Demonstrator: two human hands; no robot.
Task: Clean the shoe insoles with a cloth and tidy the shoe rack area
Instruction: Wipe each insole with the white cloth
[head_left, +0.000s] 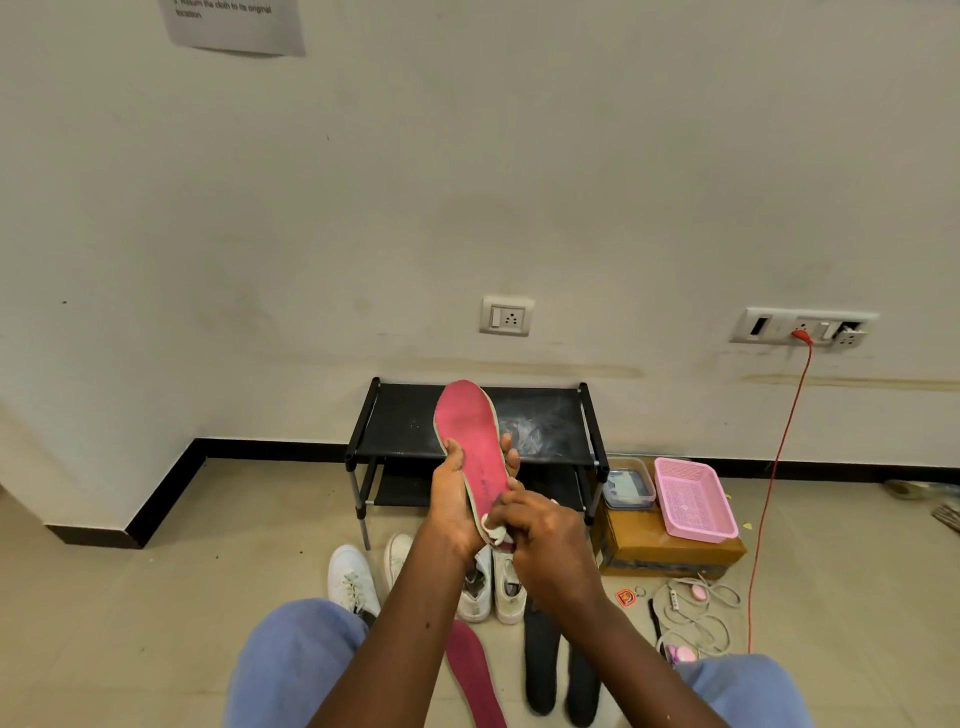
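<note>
My left hand (454, 499) grips a red insole (470, 441) by its lower half and holds it upright in front of the black shoe rack (415, 431). Pressed against the insole's heel end is a small white cloth (494, 531), bunched in my right hand (540, 540). A second red insole (475, 675) lies on the floor between my knees. Two dark insoles (558, 665) lie beside it to the right. Several white shoes (353, 577) stand on the floor in front of the rack.
Right of the rack a brown cardboard box (670, 551) carries a pink basket (693, 499) and a clear lidded container (628, 483). Cables, a key tag and small pink items (691, 613) lie on the floor. A red cord (779, 467) hangs from the wall socket.
</note>
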